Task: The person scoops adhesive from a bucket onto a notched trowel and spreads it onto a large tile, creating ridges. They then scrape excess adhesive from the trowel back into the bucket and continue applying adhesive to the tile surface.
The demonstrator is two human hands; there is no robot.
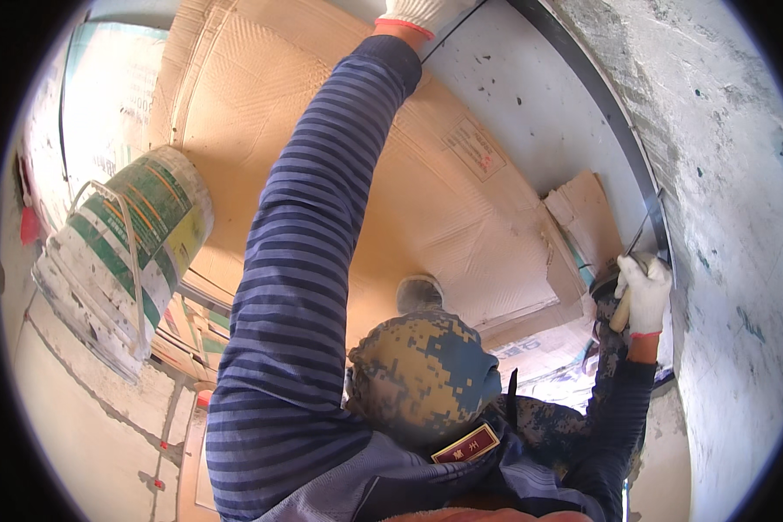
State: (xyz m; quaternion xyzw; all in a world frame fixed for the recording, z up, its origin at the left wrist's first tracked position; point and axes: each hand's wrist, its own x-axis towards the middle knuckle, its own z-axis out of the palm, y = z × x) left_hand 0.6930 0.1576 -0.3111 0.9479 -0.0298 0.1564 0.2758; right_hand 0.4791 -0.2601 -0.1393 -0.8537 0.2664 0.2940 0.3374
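My right hand [646,290], in a white knit glove, grips a hand tool by its wooden handle [620,314]. The tool's thin metal blade [642,225] points up at a dark strip [616,124] running along the foot of a rough plastered wall [711,130]. My left hand [417,12], also gloved, reaches to the top edge of the view and is partly cut off. A thin dark line [453,31] passes beside it; whether the hand holds anything cannot be seen. Between the cardboard and the strip lies a pale grey surface [515,98] with dark specks.
Large cardboard sheets [300,130] cover the floor under my shoe [421,293] and camouflage-clad knee [424,372]. A smaller cardboard piece [587,215] lies near my right hand. At left stands a stained plastic bucket [150,202] with a handle. Tiles [104,417] show at lower left.
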